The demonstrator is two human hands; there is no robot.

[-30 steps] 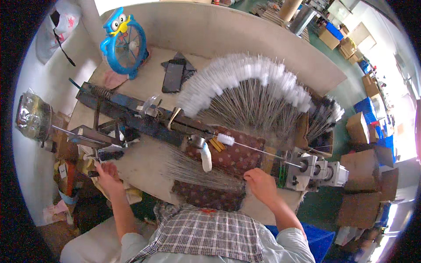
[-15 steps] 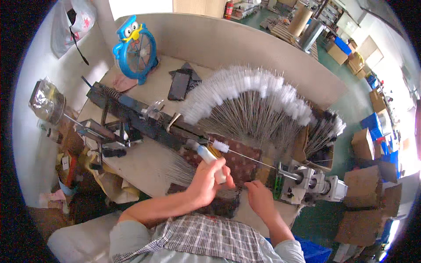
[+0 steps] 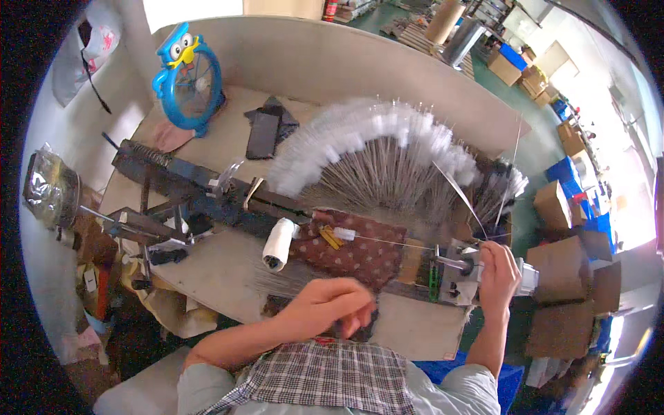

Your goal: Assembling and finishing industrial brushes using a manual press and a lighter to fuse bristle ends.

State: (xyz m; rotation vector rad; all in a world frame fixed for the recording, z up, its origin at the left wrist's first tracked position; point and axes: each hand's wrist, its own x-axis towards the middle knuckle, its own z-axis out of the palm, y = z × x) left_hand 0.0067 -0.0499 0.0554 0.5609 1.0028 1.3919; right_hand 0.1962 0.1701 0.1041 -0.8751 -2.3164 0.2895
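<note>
My right hand (image 3: 499,277), raised beside the motor unit (image 3: 462,271) at the bench's right end, is closed in a pinch on a thin wire (image 3: 462,196). Two thin strands rise from its fingertips. My left hand (image 3: 332,302) is held low before my apron with its fingers curled; what they hold, if anything, is hidden. Beyond it lies a white-wrapped handle (image 3: 278,243), apart from the hand. A small white-bristled brush (image 3: 344,234) is on a wire leading to the motor unit. Yellow grips (image 3: 330,237) lie beside it on a brown dotted cloth (image 3: 373,259).
Many white wire brushes (image 3: 387,131) fan across the back. A box of dark-tipped brushes (image 3: 508,183) stands right of them. A dark metal rail (image 3: 194,183) crosses the left side. A phone (image 3: 263,135) and blue character-shaped fan (image 3: 188,83) are behind it. Loose wires (image 3: 273,279) lie in front.
My left hand has let go of the white-wrapped handle and drawn back toward me. My right hand has moved right and up, now with a wire. The view has shifted slightly.
</note>
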